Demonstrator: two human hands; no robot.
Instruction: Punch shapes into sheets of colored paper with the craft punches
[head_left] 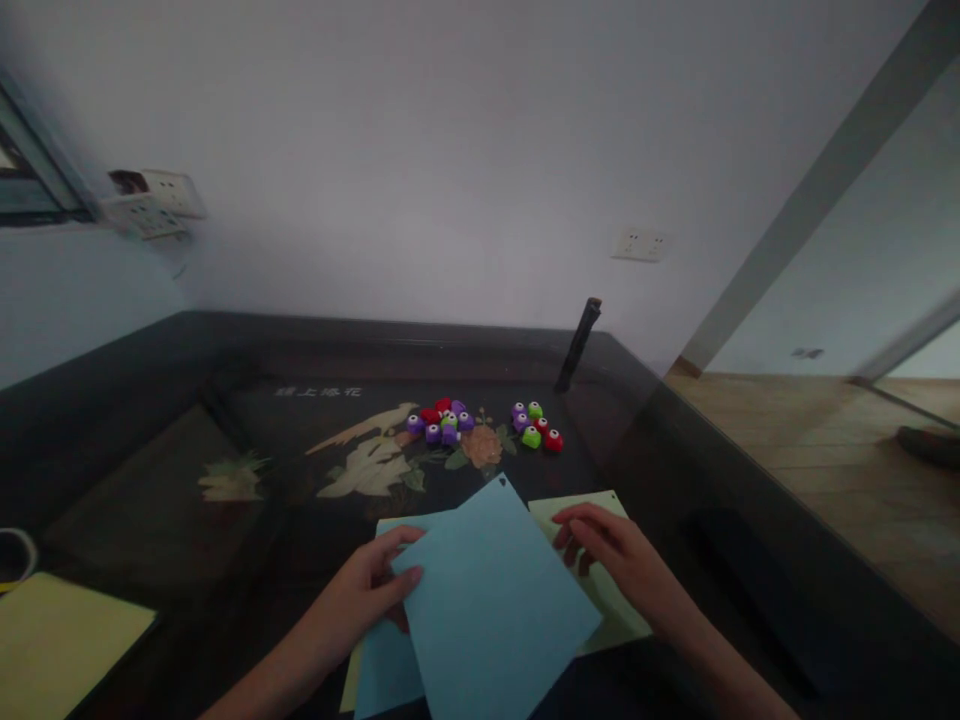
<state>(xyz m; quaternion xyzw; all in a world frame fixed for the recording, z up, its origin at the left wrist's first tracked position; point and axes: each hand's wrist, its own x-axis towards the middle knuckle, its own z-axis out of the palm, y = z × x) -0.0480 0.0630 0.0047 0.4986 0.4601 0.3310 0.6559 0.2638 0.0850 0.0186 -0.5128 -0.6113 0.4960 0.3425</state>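
My left hand [371, 585] pinches the left corner of a light blue sheet of paper [499, 600], thumb on top. The sheet is turned at an angle and has a small dark mark or hole at its top corner. Under it lie another blue sheet [390, 670] and a pale yellow-green sheet [619, 630], partly covered. My right hand [611, 550] hovers over or lightly touches the yellow-green sheet, its fingers loosely bent and apart, with nothing visible in them.
Two clusters of small eye-marked pieces, the left one [442, 425] and the right one [536, 428], lie on the dark glossy table [315, 560]. A yellow sheet [67, 640] and a roll of tape [22, 555] are at the left. A black post [579, 345] stands near the back right.
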